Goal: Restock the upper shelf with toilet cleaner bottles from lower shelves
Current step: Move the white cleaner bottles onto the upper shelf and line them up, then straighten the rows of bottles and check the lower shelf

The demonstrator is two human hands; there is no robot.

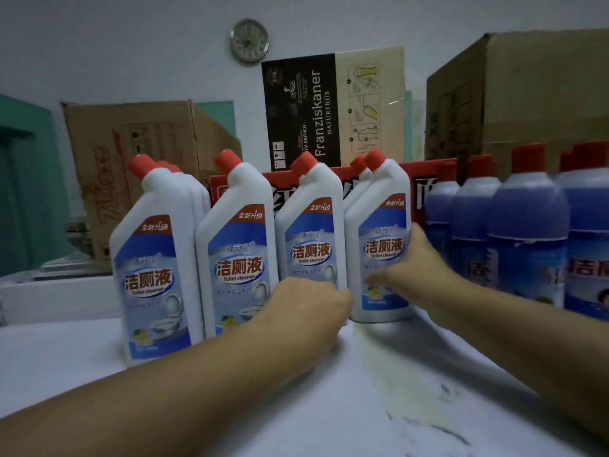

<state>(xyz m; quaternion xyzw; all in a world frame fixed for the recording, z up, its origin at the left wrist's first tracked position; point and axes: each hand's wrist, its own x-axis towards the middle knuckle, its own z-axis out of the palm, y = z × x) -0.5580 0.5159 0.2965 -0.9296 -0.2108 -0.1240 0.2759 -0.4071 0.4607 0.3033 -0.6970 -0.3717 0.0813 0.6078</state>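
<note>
Gripping the third white bottle [311, 222] low with curled left hand [306, 311] and the fourth white bottle [384, 212] with right hand [417, 270], upright on a yellow-stained white shelf [280, 413], before cardboard boxes [534, 94], blue bottles [527, 212] and wall clock [249, 40].

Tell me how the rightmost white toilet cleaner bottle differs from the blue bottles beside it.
The white bottle has a white body; the blue bottles are blue. The white bottle's neck and cap slant; the blue bottles' caps sit straight. Both have red caps and stand upright.
</note>
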